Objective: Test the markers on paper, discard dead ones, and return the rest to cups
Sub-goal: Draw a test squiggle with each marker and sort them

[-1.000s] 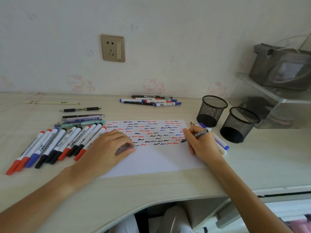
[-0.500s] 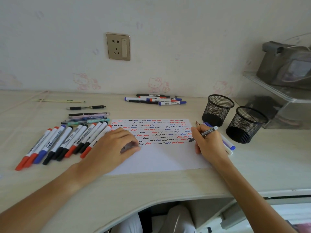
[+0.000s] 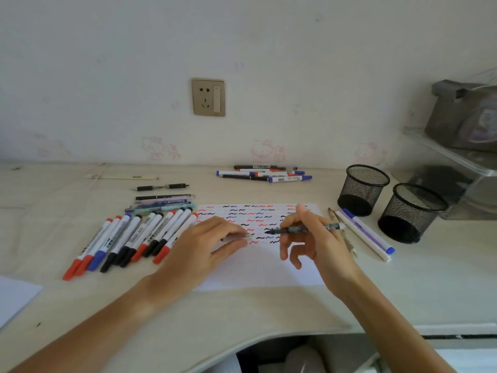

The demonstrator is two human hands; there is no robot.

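A white paper sheet [image 3: 258, 270] covered with red, blue and black squiggles lies mid-desk. My right hand [image 3: 320, 243] is lifted over it and holds a dark pen [image 3: 301, 229] level, tip pointing left. My left hand [image 3: 204, 246] rests on the paper and pinches a small clear cap [image 3: 236, 236]. A row of capped markers [image 3: 129, 240] lies to the left, with thin pens [image 3: 164, 203] behind them. More markers [image 3: 266, 174] lie by the wall. Two black mesh cups [image 3: 363, 188] [image 3: 412, 211] stand at the right.
A few pens and a pencil [image 3: 363, 234] lie between the paper and the cups. A clear shelf [image 3: 457, 168] with a grey bag stands far right. A loose black pen [image 3: 161, 187] and a ruler [image 3: 123, 177] lie at the back left. Another white sheet [image 3: 13, 300] pokes in at the left edge.
My right hand lifted the pen off the paper's right side and swung it level, moving left toward my left hand. The left hand stayed put on the sheet.
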